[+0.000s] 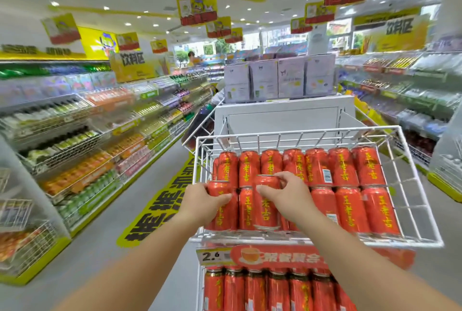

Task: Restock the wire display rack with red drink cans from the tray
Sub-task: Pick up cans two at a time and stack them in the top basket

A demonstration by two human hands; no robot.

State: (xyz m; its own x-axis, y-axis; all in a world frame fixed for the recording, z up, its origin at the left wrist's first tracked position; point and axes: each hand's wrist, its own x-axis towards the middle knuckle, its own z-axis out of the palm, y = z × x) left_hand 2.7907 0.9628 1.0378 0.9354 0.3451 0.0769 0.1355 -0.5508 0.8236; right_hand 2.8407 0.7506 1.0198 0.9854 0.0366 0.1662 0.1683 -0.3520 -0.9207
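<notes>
A white wire display rack [422,213] stood in the middle of a supermarket aisle, its top basket tilted toward the viewer and filled with red drink cans [350,168] bearing yellow characters. The far row held 7 cans standing upright side by side; the near row stood just in front of it, touching the basket's near rail. The left hand [203,202] reached in at the near left corner, its fingers wrapped around the top of the leftmost near can [221,213], thumb across the front. The right hand [283,192] was beside it, fingers and thumb closed on the rim of another red can [266,207] held upright at the near row, its lid slightly higher than its neighbours; whether its base rested on the basket floor could not be told. Both forearms stretched in from the near edge. Below the basket's near rail hung a price tag [212,257] and an orange banner [277,257], and under these a lower tier held more red cans [257,290] packed upright. Behind the rack rose a white stand [282,110] topped with pale purple boxes [290,77]. Stocked drink shelves [82,140] lined the left, more shelving [405,90] the right, and a yellow floor sticker [160,200] lay left of the rack.
</notes>
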